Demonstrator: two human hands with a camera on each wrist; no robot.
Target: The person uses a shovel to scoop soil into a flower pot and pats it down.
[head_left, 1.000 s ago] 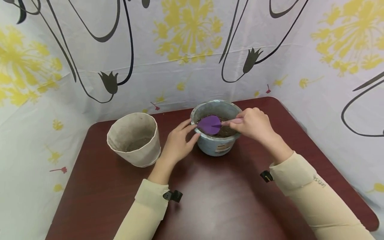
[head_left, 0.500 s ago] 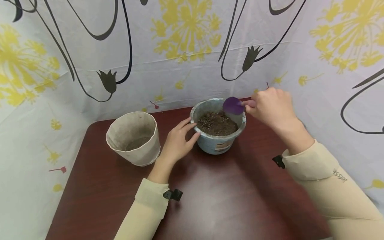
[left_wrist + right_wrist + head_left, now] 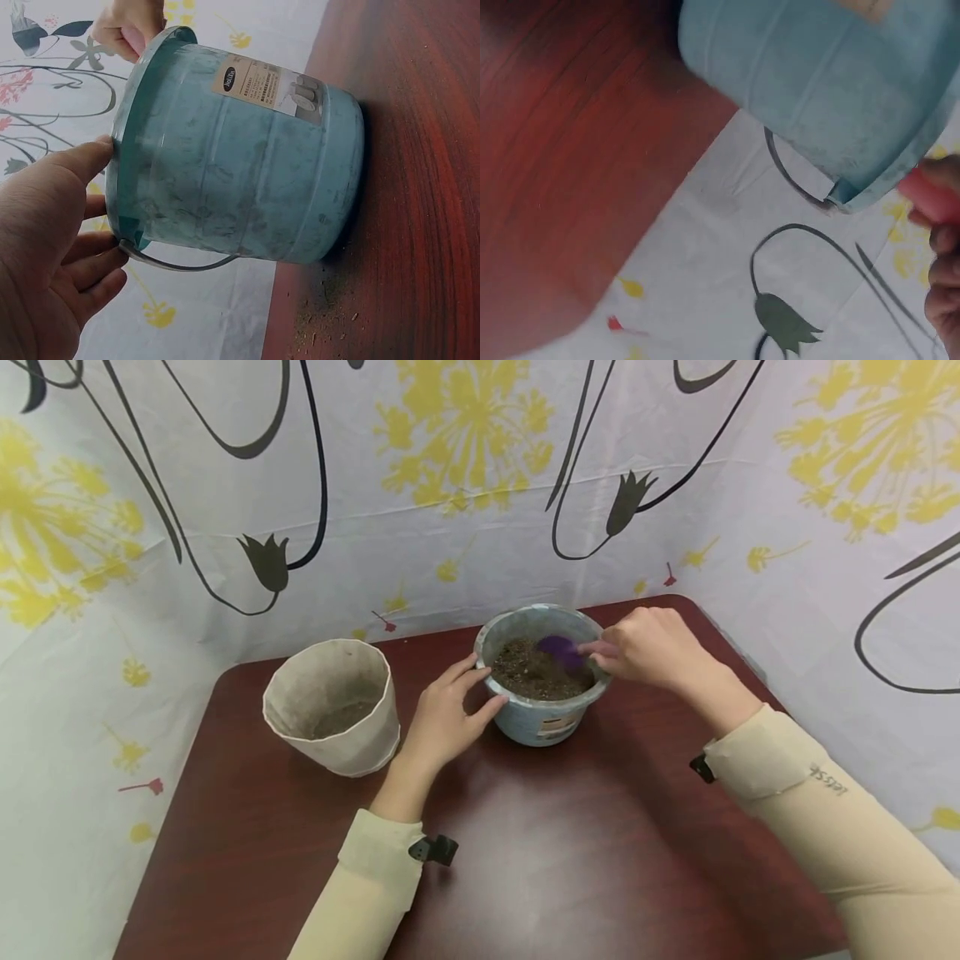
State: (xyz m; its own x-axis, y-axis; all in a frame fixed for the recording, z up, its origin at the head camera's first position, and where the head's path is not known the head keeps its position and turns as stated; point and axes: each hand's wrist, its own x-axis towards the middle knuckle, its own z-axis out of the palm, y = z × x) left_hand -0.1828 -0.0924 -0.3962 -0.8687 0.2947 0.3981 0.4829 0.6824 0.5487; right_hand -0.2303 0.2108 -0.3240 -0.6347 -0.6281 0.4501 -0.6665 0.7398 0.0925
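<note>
Dark-red wood-grain table [image 3: 562,843] stood before white sheeting [image 3: 498,572] printed with yellow dandelion heads [image 3: 474,422], grey tulips [image 3: 267,564] and red flowers [image 3: 155,787].

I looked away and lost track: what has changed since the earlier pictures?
The right hand lifted the purple scoop toward the right side of the blue bucket, then brought it back down toward the soil, never letting go. The left hand stayed at the bucket's rim; the white pot stayed put.
</note>
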